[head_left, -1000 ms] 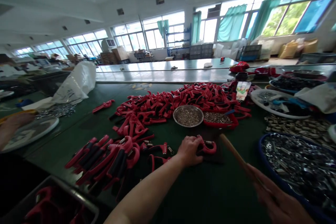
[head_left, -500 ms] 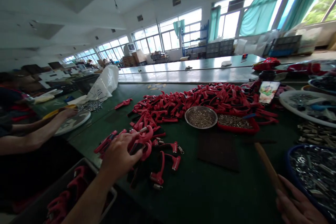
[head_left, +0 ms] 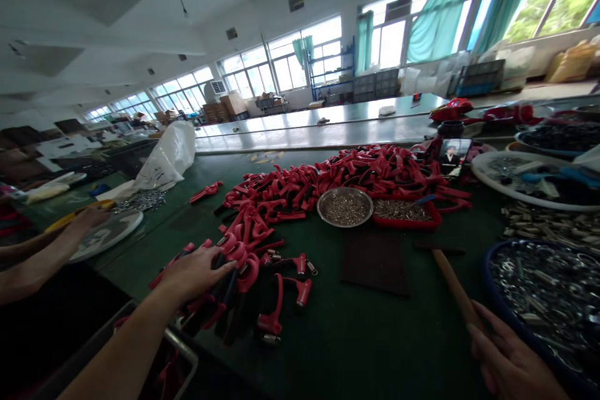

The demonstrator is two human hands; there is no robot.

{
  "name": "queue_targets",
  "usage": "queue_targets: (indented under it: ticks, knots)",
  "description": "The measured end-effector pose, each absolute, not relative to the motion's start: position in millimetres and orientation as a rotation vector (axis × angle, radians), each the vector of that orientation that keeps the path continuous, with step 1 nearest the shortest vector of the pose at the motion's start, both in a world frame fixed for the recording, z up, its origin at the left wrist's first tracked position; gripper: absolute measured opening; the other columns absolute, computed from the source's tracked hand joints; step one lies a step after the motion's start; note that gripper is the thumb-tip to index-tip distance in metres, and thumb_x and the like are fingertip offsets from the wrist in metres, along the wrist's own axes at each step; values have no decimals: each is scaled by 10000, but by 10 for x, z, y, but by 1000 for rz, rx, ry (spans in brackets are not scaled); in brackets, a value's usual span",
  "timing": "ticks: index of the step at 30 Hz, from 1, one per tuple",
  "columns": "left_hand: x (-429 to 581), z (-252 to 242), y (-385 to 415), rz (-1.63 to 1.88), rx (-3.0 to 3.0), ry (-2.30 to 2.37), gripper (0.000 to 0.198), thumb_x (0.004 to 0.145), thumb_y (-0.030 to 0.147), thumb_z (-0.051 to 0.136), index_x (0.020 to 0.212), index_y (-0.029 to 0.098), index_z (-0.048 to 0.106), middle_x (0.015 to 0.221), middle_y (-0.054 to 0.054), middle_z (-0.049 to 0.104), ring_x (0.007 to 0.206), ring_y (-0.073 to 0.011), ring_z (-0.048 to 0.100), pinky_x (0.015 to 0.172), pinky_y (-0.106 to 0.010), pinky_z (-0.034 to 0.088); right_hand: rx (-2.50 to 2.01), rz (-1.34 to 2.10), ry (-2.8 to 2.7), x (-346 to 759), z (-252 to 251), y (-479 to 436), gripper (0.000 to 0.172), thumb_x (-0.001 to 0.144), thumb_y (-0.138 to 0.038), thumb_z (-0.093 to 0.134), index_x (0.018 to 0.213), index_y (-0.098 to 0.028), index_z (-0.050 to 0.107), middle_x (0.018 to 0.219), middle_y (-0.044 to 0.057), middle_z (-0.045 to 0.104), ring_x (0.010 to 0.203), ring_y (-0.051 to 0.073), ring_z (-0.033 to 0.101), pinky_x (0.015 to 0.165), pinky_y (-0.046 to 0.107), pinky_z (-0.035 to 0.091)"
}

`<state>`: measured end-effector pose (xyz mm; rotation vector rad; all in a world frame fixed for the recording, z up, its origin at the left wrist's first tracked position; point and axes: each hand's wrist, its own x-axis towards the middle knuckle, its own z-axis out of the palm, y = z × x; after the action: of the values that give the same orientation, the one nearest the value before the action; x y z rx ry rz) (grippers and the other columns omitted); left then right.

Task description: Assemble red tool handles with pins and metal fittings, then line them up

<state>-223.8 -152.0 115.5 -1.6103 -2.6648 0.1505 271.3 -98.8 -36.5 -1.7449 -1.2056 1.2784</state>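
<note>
My left hand (head_left: 197,272) is curled over a cluster of red-and-black plastic clamps (head_left: 241,265), its thumb on the near side and its fingertips partly hidden among them. Metal springs show on several clamps. Loose clamps with springs (head_left: 270,324) lie just right of this cluster. At the lower right, my right hand (head_left: 509,350) is wrapped round the wooden handle of a hammer (head_left: 452,284). The dark hammer head rests on the green table, beside a dark square mat (head_left: 375,262).
Behind lies a large heap of red clamps (head_left: 365,169). A metal bowl (head_left: 344,207) and red tray (head_left: 407,222) hold small metal parts. A blue basin (head_left: 490,281) of metal parts stands right. A grey crate (head_left: 185,350) sits below left. Another person's hands (head_left: 91,219) work at far left.
The view has turned slightly right. My left hand has come slightly nearer over the clamps, and more red-and-black pieces show beneath it. My right hand still grips the hammer.
</note>
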Motion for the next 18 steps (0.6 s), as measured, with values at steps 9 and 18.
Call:
queue_targets:
  ticks: [9, 18]
  knots:
    - [-1188, 665, -973, 330, -2321, -2230, 376, 727, 377, 541, 1092, 295, 582, 1071, -63, 608, 1008, -266, 539, 840, -381, 416, -1755, 1240, -1270, 2704, -287, -996, 822, 692, -624, 507, 1364, -226, 248, 582, -24, 557, 359, 150, 497, 323, 267, 409]
    - [-1297, 350, -300, 429, -2886, -1951, 437, 630, 159, 561, 1038, 305, 612, 1078, -30, 567, 928, -193, 576, 807, -258, 443, -1756, 1177, -1421, 2774, -299, -968, 777, 756, -590, 448, 1380, -188, 217, 589, -29, 571, 398, 170, 538, 398, 305, 458]
